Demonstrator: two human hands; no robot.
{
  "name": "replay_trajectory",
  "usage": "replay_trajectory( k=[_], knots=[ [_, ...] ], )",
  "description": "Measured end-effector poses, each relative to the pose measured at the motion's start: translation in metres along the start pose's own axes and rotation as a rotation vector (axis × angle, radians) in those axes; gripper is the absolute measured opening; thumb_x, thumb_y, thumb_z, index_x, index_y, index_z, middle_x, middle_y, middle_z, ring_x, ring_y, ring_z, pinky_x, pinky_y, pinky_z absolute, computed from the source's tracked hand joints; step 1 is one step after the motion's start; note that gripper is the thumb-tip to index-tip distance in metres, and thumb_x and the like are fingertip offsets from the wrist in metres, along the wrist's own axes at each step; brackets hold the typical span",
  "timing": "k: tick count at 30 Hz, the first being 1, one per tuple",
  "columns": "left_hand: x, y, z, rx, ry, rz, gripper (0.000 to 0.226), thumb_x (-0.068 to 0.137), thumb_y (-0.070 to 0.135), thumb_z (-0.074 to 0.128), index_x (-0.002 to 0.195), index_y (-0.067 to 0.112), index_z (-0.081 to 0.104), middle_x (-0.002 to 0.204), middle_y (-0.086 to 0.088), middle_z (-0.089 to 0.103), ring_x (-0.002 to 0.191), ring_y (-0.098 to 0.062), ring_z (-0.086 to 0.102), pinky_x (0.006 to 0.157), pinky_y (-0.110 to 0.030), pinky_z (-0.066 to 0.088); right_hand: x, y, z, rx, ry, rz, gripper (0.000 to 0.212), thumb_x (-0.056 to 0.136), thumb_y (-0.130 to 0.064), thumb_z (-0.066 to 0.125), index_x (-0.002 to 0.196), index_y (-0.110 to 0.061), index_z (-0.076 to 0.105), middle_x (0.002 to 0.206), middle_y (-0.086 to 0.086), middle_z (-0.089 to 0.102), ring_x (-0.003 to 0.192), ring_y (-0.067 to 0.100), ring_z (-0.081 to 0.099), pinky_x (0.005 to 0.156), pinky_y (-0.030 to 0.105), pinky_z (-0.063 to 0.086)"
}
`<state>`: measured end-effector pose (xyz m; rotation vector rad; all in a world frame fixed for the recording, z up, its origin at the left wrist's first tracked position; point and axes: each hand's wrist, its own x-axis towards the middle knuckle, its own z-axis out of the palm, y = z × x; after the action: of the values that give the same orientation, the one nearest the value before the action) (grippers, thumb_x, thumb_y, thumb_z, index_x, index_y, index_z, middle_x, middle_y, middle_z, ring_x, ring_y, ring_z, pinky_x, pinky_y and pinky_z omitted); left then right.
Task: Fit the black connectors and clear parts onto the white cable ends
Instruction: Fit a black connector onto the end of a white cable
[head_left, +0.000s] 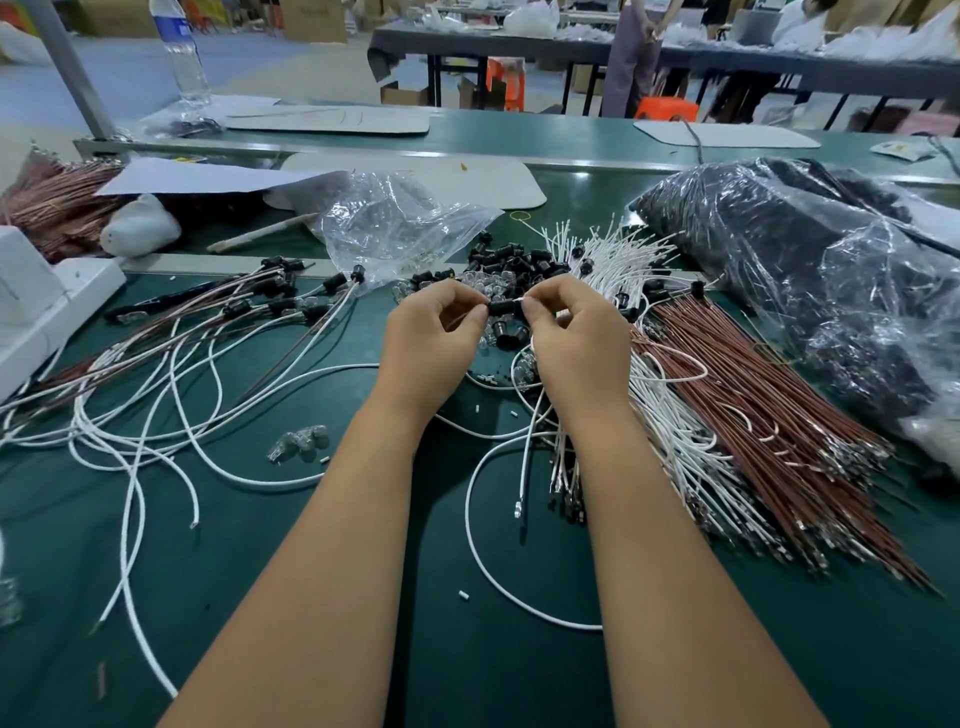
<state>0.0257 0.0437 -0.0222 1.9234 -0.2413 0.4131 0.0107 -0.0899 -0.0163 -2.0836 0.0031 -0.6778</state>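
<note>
While left hand (434, 322) & right hand (569, 325) pinch a small black cylindrical plastic connector (503, 307) just in front of the loose black-connector pile (519, 262), fitting looks underway; next: seat thin white cable end (519, 300).

A black connector (503, 307), short and cylindrical, is held lying sideways above the green table, pinched from both ends by the left hand (435, 332) and the right hand (574, 338). A thin white piece is seen at its right end, under the right fingertips. A heap of loose black connectors (519, 262) is spread just behind the hands, mixed with small clear parts (498, 283). More clear parts (301, 441) are lying near the left forearm. A thick bundle of white cables (670, 431) is laid to the right of the hands. To the left, cables with connectors already fitted (280, 301) are lying in a loose pile.
</note>
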Motion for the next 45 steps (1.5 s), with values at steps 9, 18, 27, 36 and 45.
replay_trajectory(
  k=[9, 18, 27, 36, 45],
  knots=[
    [0.001, 0.003, -0.004, -0.193, -0.034, -0.106, 0.005, 0.083, 0.007, 0.07, 0.081, 0.011, 0.071, 0.064, 0.006, 0.064, 0.056, 0.003, 0.055, 0.056, -0.009, 0.041, -0.003, -0.001, 0.0, -0.01, -0.041, -0.028, 0.01, 0.094, -0.023, 0.059, 0.085, -0.024, 0.063, 0.072, -0.012, 0.062, 0.068, 0.007, 0.056, 0.062, 0.036, 0.049],
    [0.002, 0.002, -0.005, -0.274, -0.018, -0.114, 0.009, 0.079, 0.009, 0.077, 0.075, 0.017, 0.072, 0.08, -0.03, 0.067, 0.07, -0.023, 0.056, 0.072, -0.036, 0.047, -0.001, 0.001, 0.003, 0.064, -0.059, -0.053, 0.01, 0.096, -0.018, 0.054, 0.089, -0.02, 0.061, 0.075, -0.004, 0.064, 0.069, 0.015, 0.06, 0.064, 0.038, 0.05],
    [0.002, 0.001, -0.003, -0.276, -0.122, -0.105, 0.011, 0.087, 0.005, 0.067, 0.094, 0.011, 0.073, 0.086, -0.007, 0.072, 0.083, -0.011, 0.065, 0.085, -0.026, 0.052, 0.002, 0.0, -0.001, 0.18, -0.144, 0.011, 0.008, 0.092, -0.011, 0.062, 0.089, -0.018, 0.065, 0.074, -0.006, 0.063, 0.065, 0.009, 0.059, 0.06, 0.021, 0.046],
    [0.002, 0.001, 0.001, -0.226, -0.046, -0.122, 0.007, 0.086, 0.01, 0.069, 0.091, 0.014, 0.073, 0.08, -0.008, 0.069, 0.075, -0.014, 0.061, 0.075, -0.025, 0.052, 0.013, -0.006, -0.021, 0.109, -0.107, 0.068, 0.014, 0.095, -0.015, 0.058, 0.104, -0.014, 0.068, 0.087, -0.005, 0.065, 0.08, 0.008, 0.062, 0.073, 0.022, 0.053],
    [0.001, -0.004, 0.001, -0.169, -0.092, -0.068, 0.013, 0.083, 0.019, 0.074, 0.077, 0.03, 0.073, 0.07, -0.018, 0.062, 0.064, -0.02, 0.045, 0.062, -0.031, 0.041, 0.023, 0.023, -0.092, -0.377, 0.088, 0.282, 0.037, 0.087, -0.001, 0.044, 0.104, -0.02, 0.07, 0.104, 0.004, 0.068, 0.074, 0.02, 0.055, 0.063, 0.034, 0.046]
  ],
)
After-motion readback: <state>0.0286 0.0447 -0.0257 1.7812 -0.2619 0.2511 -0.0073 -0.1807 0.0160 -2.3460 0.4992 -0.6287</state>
